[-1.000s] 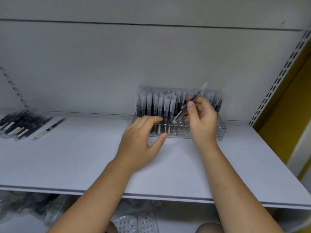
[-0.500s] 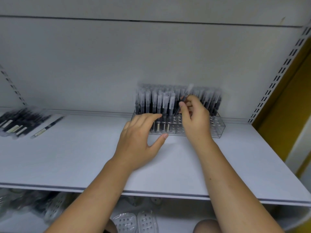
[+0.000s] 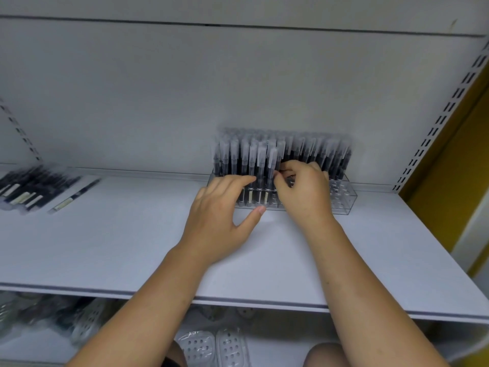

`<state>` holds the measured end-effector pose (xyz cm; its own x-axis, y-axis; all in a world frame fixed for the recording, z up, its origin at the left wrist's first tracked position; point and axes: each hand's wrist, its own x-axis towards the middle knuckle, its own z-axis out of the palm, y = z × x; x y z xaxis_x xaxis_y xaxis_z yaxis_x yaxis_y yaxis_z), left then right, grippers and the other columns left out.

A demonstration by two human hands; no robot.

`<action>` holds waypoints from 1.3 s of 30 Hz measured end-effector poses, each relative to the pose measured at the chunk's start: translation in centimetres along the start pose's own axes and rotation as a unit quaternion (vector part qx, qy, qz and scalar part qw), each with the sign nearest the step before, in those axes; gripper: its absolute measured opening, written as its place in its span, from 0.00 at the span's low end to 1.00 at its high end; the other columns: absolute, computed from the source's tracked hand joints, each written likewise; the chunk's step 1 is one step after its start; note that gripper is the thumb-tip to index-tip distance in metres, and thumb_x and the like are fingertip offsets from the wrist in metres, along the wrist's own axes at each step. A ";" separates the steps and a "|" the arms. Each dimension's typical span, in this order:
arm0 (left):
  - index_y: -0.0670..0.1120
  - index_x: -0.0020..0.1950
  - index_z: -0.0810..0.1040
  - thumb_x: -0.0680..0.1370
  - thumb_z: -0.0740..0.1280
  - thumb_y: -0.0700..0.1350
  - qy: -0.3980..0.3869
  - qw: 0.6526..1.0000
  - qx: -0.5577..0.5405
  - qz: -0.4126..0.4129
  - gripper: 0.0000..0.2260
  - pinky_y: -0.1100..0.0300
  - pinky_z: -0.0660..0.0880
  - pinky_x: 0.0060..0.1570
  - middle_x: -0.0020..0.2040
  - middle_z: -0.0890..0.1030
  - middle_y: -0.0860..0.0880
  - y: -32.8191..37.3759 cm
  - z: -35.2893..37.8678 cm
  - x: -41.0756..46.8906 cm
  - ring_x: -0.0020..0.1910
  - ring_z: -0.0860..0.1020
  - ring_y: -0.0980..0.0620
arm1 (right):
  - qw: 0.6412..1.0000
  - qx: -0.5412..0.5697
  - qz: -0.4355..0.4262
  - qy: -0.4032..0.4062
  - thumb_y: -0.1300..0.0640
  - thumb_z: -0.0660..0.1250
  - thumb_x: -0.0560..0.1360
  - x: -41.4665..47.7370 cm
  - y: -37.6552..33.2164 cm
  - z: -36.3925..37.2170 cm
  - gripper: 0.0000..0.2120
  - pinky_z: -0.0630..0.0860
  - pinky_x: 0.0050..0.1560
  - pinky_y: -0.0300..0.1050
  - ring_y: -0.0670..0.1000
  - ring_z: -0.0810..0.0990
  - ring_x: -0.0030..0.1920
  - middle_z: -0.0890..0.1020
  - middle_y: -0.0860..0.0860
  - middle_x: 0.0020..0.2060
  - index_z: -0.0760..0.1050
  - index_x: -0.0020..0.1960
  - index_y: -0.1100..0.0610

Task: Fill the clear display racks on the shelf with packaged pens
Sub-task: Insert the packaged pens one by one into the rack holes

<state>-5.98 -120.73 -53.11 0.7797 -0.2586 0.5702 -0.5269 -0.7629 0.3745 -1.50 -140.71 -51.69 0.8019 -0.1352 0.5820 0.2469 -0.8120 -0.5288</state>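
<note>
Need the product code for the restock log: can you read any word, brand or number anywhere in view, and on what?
No text can be read anywhere.
Pale labels on the loose packaged pens: too blurred to read.
Pale labels on the racked pens in the clear rack: too blurred to read.
Shelf: no print visible.

- A white back wall (image 3: 158, 88) stands at the far side, with a thin dark line across its top.
- A metal strip with slots (image 3: 436, 123) runs up the right side.
- A yellow wall (image 3: 449, 181) is right of it.
- Pale plastic pieces with round holes (image 3: 211, 348) lie low and near; they are blurry, maybe trays.
</note>
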 end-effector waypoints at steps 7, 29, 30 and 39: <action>0.56 0.73 0.72 0.80 0.65 0.61 0.017 1.000 -0.001 -0.004 0.23 0.51 0.70 0.64 0.66 0.76 0.58 0.1 -0.2 0.2 0.66 0.74 0.54 | 0.996 0.076 0.007 0.046 0.49 0.69 0.77 -0.7 -0.7 -1.2 0.08 0.78 0.54 0.60 0.50 0.80 0.49 0.80 0.40 0.44 0.79 0.54 0.49; 0.54 0.75 0.68 0.78 0.66 0.67 0.002 0.958 0.163 -0.237 0.30 0.48 0.73 0.62 0.70 0.73 0.53 -14.3 -18.1 -5.9 0.70 0.70 0.47 | 0.969 0.084 -0.188 -0.137 0.48 0.70 0.78 -3.5 -22.0 5.8 0.12 0.75 0.58 0.54 0.48 0.79 0.52 0.80 0.44 0.52 0.76 0.59 0.49; 0.54 0.75 0.68 0.77 0.66 0.68 -0.005 0.952 0.171 -0.255 0.31 0.47 0.74 0.62 0.70 0.73 0.53 -15.5 -18.7 -6.3 0.71 0.70 0.47 | 0.966 0.087 -0.190 -0.150 0.48 0.70 0.78 -3.5 -22.9 6.9 0.12 0.74 0.59 0.53 0.48 0.79 0.52 0.80 0.44 0.53 0.76 0.60 0.48; 0.46 0.73 0.69 0.75 0.69 0.67 -0.089 0.911 0.232 -0.330 0.35 0.47 0.72 0.64 0.70 0.73 0.45 -22.6 -20.2 -5.6 0.71 0.69 0.42 | 0.949 0.094 -0.216 -0.210 0.47 0.68 0.78 -3.3 -27.6 14.2 0.12 0.72 0.58 0.51 0.49 0.79 0.52 0.80 0.44 0.52 0.75 0.60 0.47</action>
<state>-5.28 -90.11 -50.03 0.9390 0.2861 0.1910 0.2434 -0.9449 0.2191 -3.22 -109.78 -47.81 0.7406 0.4576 0.4920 0.6625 -0.6195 -0.4210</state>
